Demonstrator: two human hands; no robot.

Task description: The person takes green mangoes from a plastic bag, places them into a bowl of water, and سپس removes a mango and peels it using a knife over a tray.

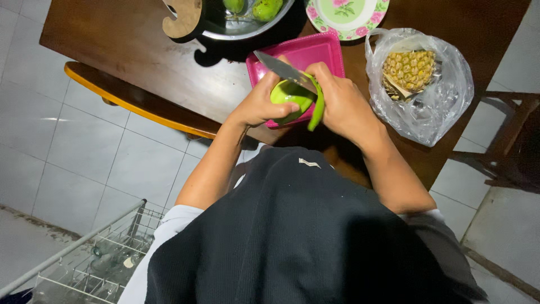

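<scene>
Peeling in progress, partway through. Left hand (pixel 256 104) has its fingers wrapped around a green mango (pixel 289 95), held up over the near edge of the pink square tray (pixel 323 48), not resting on it. Right hand (pixel 343 104) fingers are clenched on the handle of a knife (pixel 281 68), blade angled up and left across the top of the fruit. One long strip of green peel (pixel 318 107) hangs off the mango's right side, still attached as far as I can tell. Most of the visible skin looks unpeeled, so my read: early stage, bulk of the peel left, no cut flesh on the tray.

Around it on the dark wooden surface (pixel 129 39):
- metal bowl (pixel 247 28) far, with more green fruit (pixel 264 8) inside, untouched
- floral plate (pixel 346 17) far right
- pineapple (pixel 409 70) in a clear plastic bag (pixel 439 107), right
</scene>
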